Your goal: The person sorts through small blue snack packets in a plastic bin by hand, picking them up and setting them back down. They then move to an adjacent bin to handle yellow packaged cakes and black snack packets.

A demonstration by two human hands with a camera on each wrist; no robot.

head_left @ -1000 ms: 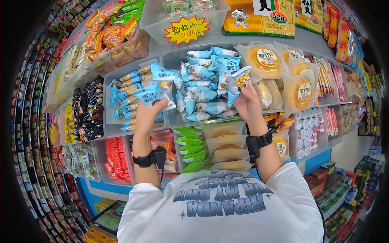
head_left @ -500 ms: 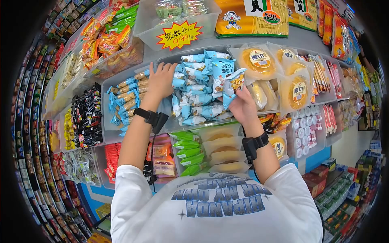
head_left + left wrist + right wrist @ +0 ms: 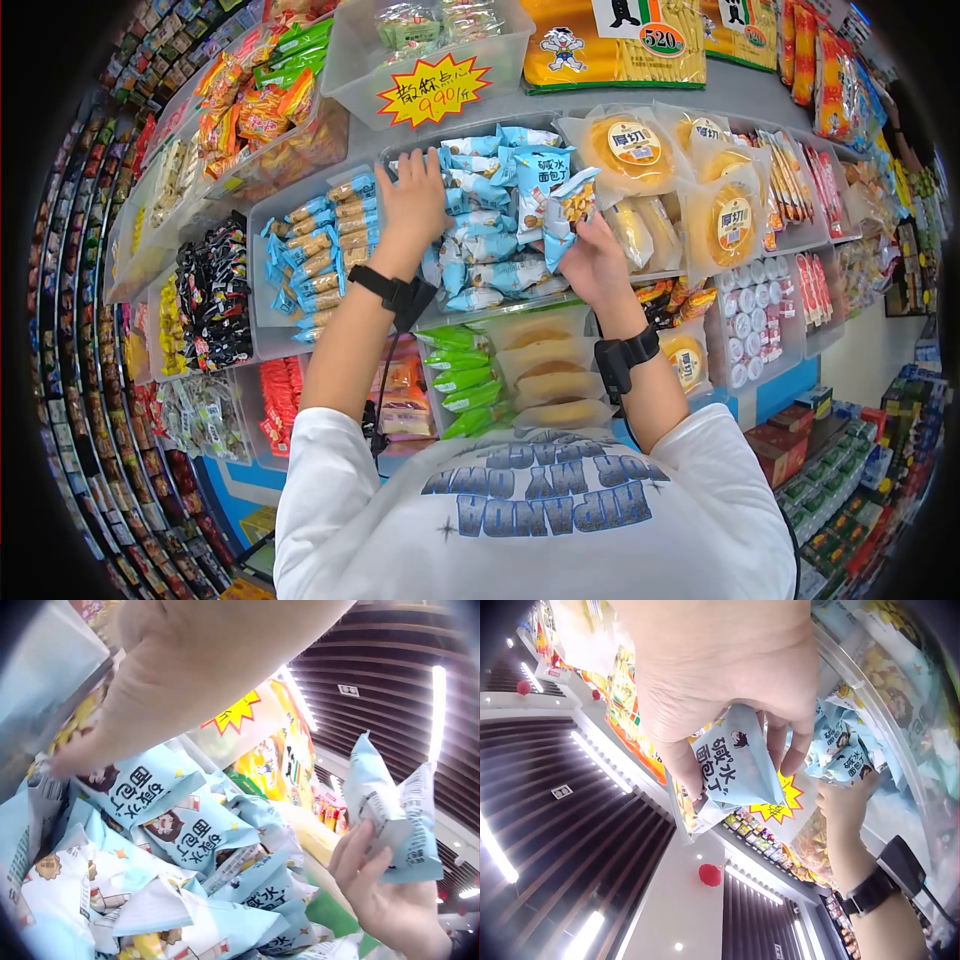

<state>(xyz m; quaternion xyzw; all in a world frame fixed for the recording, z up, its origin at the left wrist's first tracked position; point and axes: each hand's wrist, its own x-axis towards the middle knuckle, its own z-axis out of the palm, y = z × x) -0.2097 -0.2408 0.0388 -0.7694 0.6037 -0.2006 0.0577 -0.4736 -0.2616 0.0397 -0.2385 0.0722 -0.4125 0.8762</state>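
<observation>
At the clear bin [image 3: 492,316], the right hand [image 3: 597,262] is clamping its fingers on two blue packets [image 3: 572,212]. The left hand [image 3: 413,205] is touching the piled packets [image 3: 488,246] inside, fingers spread apart

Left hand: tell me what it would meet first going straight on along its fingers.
Probably the far rim of the bin of blue snack packets, just short of the yellow price sign; the left hand's fingertip depth is unclear.
</observation>
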